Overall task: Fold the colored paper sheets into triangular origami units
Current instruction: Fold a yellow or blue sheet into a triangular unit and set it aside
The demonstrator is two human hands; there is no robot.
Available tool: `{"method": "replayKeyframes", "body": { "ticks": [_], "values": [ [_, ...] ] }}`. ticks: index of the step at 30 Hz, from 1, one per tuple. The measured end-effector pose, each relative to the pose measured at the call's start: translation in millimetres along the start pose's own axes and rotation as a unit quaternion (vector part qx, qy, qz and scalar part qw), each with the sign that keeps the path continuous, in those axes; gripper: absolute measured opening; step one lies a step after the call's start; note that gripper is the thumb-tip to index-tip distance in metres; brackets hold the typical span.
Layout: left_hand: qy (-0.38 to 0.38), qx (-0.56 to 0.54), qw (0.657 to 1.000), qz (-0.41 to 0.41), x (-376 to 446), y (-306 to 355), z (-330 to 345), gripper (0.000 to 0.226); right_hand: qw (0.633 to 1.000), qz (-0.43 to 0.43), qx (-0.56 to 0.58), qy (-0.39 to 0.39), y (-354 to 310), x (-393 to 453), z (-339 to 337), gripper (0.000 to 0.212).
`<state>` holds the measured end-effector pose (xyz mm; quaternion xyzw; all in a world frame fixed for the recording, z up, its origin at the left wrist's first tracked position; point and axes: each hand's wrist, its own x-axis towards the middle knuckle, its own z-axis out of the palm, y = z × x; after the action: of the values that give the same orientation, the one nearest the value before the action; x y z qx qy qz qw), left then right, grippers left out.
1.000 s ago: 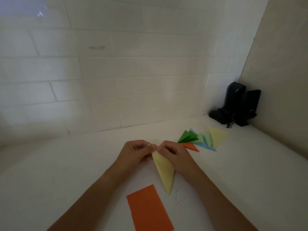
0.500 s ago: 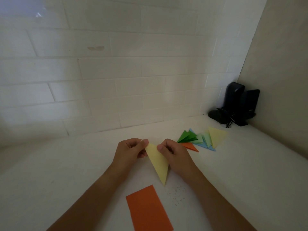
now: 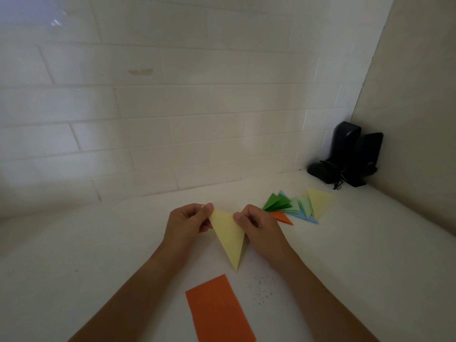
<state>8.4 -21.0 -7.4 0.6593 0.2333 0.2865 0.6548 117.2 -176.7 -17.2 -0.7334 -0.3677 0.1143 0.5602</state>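
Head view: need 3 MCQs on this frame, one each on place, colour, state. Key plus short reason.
1. Where does the flat orange sheet lie?
A. nearest the camera, between the forearms
B. in the far corner
C. on the folded pile

2. What colour is the triangle held in the hands?
A. blue
B. yellow
C. green

3. How is the yellow triangle held?
A. flat under one palm
B. lying untouched
C. pinched at its top corners by both hands

Key: 1 A, it lies on the white counter below the triangle's tip. 2 B, pale yellow paper. 3 C, left hand and right hand each grip a corner, tip pointing down.
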Motion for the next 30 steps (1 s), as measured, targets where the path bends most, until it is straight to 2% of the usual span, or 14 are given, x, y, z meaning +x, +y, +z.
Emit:
{"method": "replayKeyframes", "body": {
  "ticks": [4,11,15,18,20,24,28,30],
  "values": [
    [0.022,-0.002,1.000,-0.005,1,1,-3,0.028,0.999,0.012,0.042,0.007,1,0,-2,0.032],
    [0.027,-0.057,0.998,-0.031,-1,4,-2,0.023,1.000,0.017,0.006,0.017,1,0,-1,0.029],
    [-0.029,-0.092,0.995,-0.017,0,6,0,0.022,0.999,0.025,0.007,0.023,1,0,-1,0.027],
    [-0.112,-0.134,0.985,0.007,1,9,1,0.037,0.999,0.034,0.015,0.021,0,-1,-1,0.027],
    [-0.133,-0.105,0.985,0.030,0,10,2,0.043,0.999,0.031,0.019,0.012,-1,-1,-1,0.026],
    [-0.131,-0.035,0.989,0.066,-5,10,2,0.023,1.000,0.015,0.015,-0.014,1,0,-3,0.021],
    [-0.147,-0.010,0.985,0.093,-6,9,2,0.031,0.999,-0.025,-0.012,-0.018,0,1,-2,0.017],
    [-0.124,0.020,0.989,0.081,-8,9,2,0.028,1.000,-0.005,0.015,-0.003,-2,0,-2,0.023]
  ]
}}
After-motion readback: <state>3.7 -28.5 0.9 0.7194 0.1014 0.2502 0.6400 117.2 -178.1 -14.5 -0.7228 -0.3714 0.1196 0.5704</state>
